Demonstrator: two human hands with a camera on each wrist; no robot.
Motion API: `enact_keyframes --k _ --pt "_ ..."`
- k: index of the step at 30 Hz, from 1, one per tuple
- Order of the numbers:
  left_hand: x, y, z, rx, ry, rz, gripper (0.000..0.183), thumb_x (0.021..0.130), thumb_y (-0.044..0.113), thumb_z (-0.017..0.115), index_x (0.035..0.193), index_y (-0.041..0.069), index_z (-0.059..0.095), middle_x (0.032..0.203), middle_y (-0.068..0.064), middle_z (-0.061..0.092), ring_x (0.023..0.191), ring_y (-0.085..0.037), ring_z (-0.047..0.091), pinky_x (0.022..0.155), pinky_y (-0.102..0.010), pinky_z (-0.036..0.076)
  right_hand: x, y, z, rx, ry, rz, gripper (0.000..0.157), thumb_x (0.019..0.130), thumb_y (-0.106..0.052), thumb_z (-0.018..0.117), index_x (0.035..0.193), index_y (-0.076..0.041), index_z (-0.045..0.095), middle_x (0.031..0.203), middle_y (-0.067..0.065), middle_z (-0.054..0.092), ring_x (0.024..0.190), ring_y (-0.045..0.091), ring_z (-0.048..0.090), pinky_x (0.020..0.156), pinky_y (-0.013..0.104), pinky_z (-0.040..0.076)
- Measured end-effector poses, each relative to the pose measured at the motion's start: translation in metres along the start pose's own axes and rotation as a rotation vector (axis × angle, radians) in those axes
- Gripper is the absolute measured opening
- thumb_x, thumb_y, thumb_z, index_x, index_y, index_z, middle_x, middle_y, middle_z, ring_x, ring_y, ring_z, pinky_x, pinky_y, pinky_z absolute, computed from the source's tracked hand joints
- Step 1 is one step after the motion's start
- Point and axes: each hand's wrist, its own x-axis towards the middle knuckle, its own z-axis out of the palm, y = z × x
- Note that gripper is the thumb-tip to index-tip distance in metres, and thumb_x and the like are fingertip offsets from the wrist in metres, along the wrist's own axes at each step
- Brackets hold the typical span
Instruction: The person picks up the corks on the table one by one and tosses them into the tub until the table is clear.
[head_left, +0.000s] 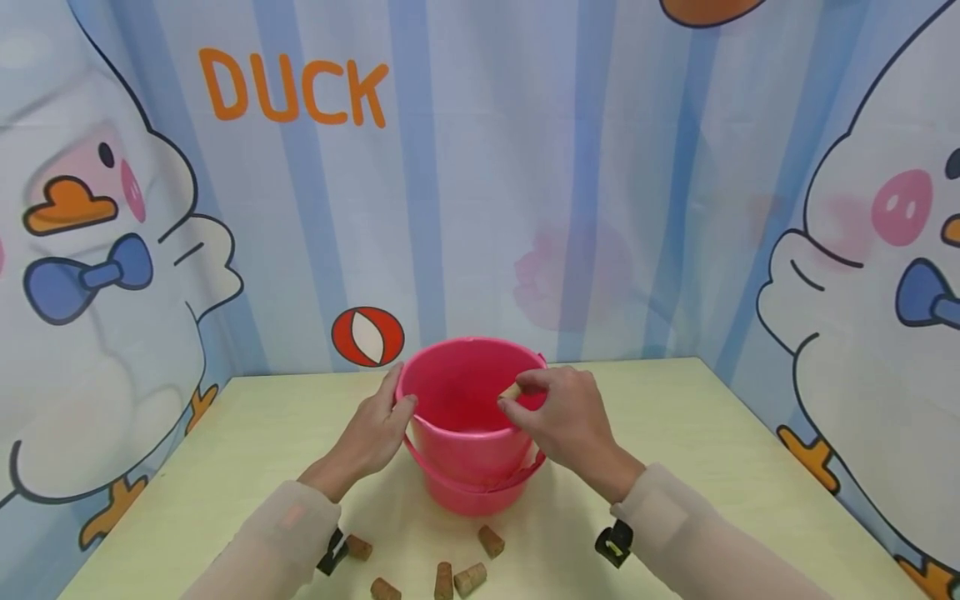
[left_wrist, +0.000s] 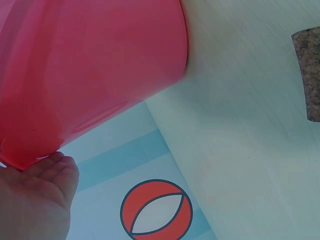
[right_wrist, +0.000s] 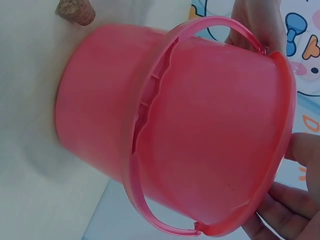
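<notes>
A pink bucket (head_left: 472, 467) stands upright on the table, its handle (right_wrist: 131, 170) hanging down across the near side. At the left of the rim, my left hand (head_left: 377, 429) grips the bucket, thumb over the edge and fingers along the outside. My right hand (head_left: 566, 417) pinches a cork (head_left: 512, 392) between thumb and fingertips, just above the bucket's opening by the right rim. In the right wrist view, the right hand (right_wrist: 295, 200) is close to the rim and the cork is hidden. The bucket's bottom inside is not fully visible.
Several loose corks lie on the table (head_left: 637, 475) in front of the bucket, among them one nearest it (head_left: 491, 542) and another beside the left wrist (head_left: 358, 547). Behind the table hangs a striped cloth (head_left: 487, 167) with printed ducks.
</notes>
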Motion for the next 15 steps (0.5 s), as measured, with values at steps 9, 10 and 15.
enact_keyframes --k 9,10,15 --pt "0.0 0.0001 -0.0002 0.009 0.002 -0.005 0.068 0.106 0.025 0.043 0.165 0.007 0.012 0.159 -0.014 0.038 0.14 -0.036 0.043 0.098 -0.053 0.054 0.0008 -0.0014 0.0028 -0.11 -0.031 0.073 0.047 0.077 -0.029 0.09 0.116 -0.005 0.078 0.101 0.008 0.076 0.1 0.029 0.064 0.085 0.045 0.058" --pt "-0.0001 0.0 -0.0001 0.007 0.0 -0.005 0.069 0.106 0.025 0.044 0.165 0.007 0.012 0.159 -0.014 0.038 0.14 -0.036 0.043 0.098 -0.053 0.055 0.0003 -0.0013 0.003 -0.123 -0.03 0.079 0.05 0.077 -0.031 0.089 0.118 -0.005 0.077 0.103 0.009 0.076 0.104 0.03 0.063 0.09 0.049 0.055" --pt "0.0001 -0.0006 -0.0001 0.003 0.003 0.0 0.069 0.106 0.024 0.044 0.165 0.007 0.012 0.159 -0.014 0.039 0.139 -0.036 0.044 0.098 -0.053 0.055 -0.0014 0.0006 0.0027 -0.12 -0.001 0.052 0.049 0.078 -0.033 0.088 0.118 -0.006 0.077 0.105 0.009 0.077 0.107 0.031 0.063 0.098 0.055 0.046"
